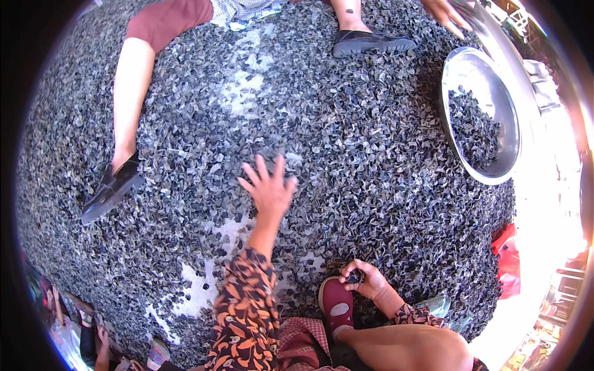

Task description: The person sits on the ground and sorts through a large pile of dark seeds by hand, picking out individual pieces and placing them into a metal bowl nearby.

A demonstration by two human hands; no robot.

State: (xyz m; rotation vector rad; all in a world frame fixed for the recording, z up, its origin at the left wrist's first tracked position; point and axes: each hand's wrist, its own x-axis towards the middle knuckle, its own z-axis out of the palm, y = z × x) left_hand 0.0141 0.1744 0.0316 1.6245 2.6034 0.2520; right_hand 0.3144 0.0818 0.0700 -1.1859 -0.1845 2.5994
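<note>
A broad, thin layer of dark, curled dried pieces (362, 195), which look like wood ear fungus, spreads before me. Over its middle, my left hand (271, 190) reaches out palm down, fingers apart and slightly blurred. It holds nothing that I can see; whether it touches the pieces is unclear. My right hand (366, 282) is close to my body, beside my red shoe (338, 301). Its thumb and fingers curl around a small dark fungus piece (354, 277).
A metal basin (510, 134), partly filled with dark pieces, stands tilted at the right. Another person's legs (132, 92) and black shoes (111, 190) are across from me, with a hand (445, 16) above the basin. A red plastic bag (508, 264) lies at the right edge. More people sit lower left.
</note>
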